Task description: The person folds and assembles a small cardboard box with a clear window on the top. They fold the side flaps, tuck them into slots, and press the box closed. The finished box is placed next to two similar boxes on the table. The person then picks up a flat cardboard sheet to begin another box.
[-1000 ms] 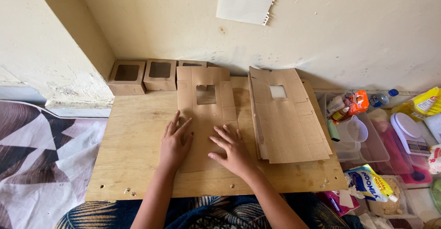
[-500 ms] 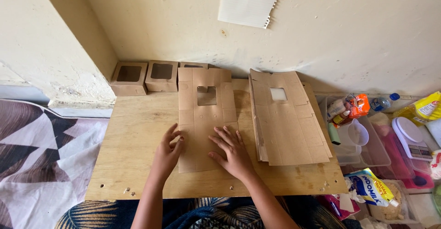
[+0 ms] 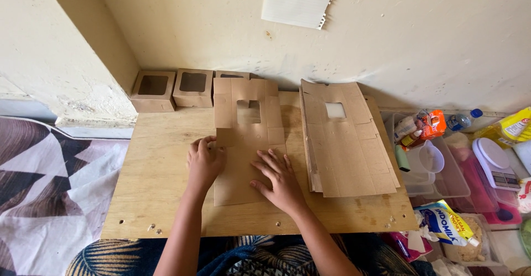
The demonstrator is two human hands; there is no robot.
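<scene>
A flat brown cardboard box blank with a square window cut-out lies on the wooden board. My left hand grips the blank's left side flap, fingers curled over its edge and lifting it a little. My right hand lies flat on the blank's lower right part, fingers spread. Just right of that hand lies a stack of more flat blanks with a window cut-out on top.
Three folded brown window boxes stand in a row along the wall at the board's far left. Right of the board are clear plastic tubs, a bottle, snack packets and a kitchen scale. A patterned cloth lies at left.
My left hand slid from the blank's middle to its left edge and curled around the side flap. My right hand stayed pressed flat.
</scene>
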